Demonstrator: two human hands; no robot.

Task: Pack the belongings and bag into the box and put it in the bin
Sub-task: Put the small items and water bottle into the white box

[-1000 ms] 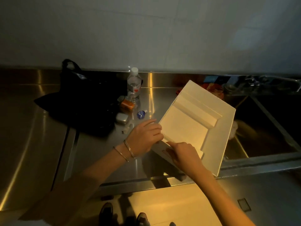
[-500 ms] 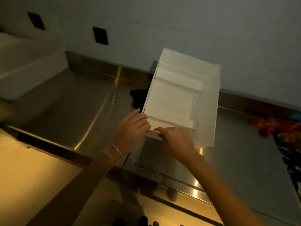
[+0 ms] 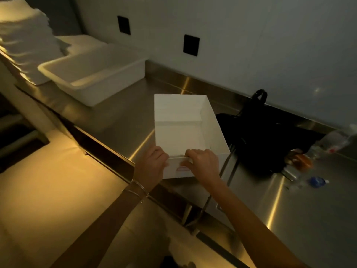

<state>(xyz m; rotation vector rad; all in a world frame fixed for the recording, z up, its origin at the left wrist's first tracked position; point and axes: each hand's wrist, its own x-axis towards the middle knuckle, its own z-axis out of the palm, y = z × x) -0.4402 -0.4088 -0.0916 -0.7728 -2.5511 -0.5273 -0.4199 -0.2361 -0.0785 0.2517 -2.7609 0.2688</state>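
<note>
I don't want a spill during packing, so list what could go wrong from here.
1. The left hand and right hand grip only the near wall of the white box; lifted loaded that way, it might buckle or tip.
2. The black bag looks bulky beside the box and may not fit unless folded.
3. The small blue item lies loose on the counter and could be overlooked.

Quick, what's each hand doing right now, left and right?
Left hand: grips the near left corner of the white box.
Right hand: holds the same box, fingers curled over its near rim.
</note>
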